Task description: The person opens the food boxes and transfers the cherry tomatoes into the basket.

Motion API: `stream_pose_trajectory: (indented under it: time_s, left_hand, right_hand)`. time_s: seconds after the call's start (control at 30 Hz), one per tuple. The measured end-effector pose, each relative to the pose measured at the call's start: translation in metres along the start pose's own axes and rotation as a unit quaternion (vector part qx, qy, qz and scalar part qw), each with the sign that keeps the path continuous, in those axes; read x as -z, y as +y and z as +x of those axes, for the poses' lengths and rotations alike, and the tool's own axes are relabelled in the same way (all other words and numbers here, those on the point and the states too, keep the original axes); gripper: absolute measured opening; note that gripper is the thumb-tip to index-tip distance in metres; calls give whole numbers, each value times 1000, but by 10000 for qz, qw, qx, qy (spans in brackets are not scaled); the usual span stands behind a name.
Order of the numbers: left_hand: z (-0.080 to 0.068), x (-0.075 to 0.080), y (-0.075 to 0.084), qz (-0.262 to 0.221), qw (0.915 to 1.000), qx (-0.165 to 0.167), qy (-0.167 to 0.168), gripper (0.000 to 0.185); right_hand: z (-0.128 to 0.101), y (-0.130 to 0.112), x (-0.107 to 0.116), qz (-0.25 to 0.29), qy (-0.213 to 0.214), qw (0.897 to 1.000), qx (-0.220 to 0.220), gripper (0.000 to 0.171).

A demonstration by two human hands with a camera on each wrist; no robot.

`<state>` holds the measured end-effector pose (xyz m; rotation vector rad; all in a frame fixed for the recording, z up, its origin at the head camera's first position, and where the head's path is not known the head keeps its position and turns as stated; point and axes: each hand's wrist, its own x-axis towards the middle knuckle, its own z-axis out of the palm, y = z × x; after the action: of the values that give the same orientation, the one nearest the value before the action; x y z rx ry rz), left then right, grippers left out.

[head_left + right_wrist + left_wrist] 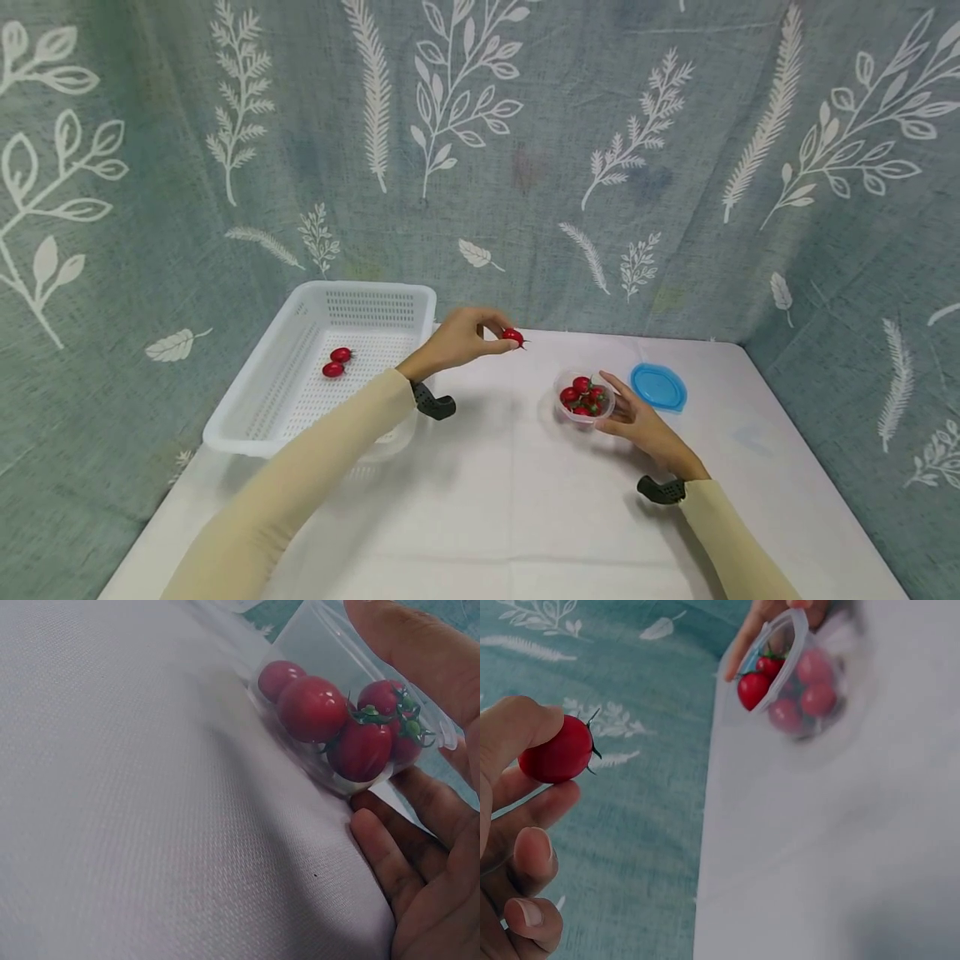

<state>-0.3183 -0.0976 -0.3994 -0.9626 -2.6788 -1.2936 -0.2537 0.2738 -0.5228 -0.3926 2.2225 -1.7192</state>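
My left hand (491, 333) pinches a red cherry tomato (513, 337) in the air above the white table, between the basket and the cup. The left wrist view shows that tomato (557, 750) held at the fingertips (525, 724). A clear plastic cup (584, 398) with several cherry tomatoes (321, 709) stands on the table. My right hand (626, 412) cradles the cup's near side, fingers (390, 851) curved against its wall. A white perforated basket (262, 392) at the left holds two tomatoes (337, 362).
A blue lid (658, 387) lies on the table just right of the cup. The white table (487, 517) is backed by a teal cloth with white leaf prints (480, 150) on all sides. The basket overhangs the table's left edge.
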Motion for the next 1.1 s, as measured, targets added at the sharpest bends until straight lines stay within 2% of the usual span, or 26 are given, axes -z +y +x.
stream_pose_trajectory:
  time_s: [0.47,0.8,1.1]
  left_hand:
    - [-30,44,-25,339,9975,308,535,24]
    - [-54,68,-48,234,9945,600,822,32]
    - [-74,83,-66,494,9906,811,989,30]
  right_hand:
    - [1,0,1,-107,64,9999,-90,96]
    - [1,1,0,-113,-8,9999,-28,92]
    - [-1,0,-1,-158,32,9999,-61,94]
